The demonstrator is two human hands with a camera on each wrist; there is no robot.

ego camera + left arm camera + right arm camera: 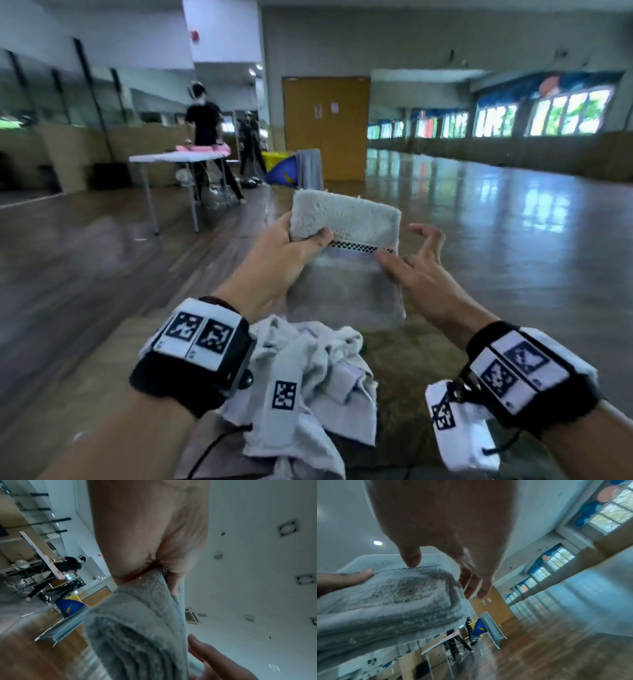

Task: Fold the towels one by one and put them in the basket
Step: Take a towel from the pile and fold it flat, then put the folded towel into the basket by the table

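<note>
A folded grey towel (346, 246) with a black-and-white checked band is held up in front of me. My left hand (294, 250) grips its upper left part, thumb on top and fingers underneath. My right hand (407, 253) is open at the towel's right edge: the thumb touches the checked band and the fingers are spread clear of the cloth. The left wrist view shows the towel (137, 628) clamped in my left hand (145, 534). In the right wrist view my right hand (457, 555) has its thumb tip resting on the towel (393, 595). No basket is in view.
A heap of unfolded pale towels (308, 377) lies below my hands on a brown surface (404, 356). A white folding table (174, 157) with a person in black (203, 120) stands far left. A grey cloth on a rack (310, 169) and wooden doors (325, 126) are ahead.
</note>
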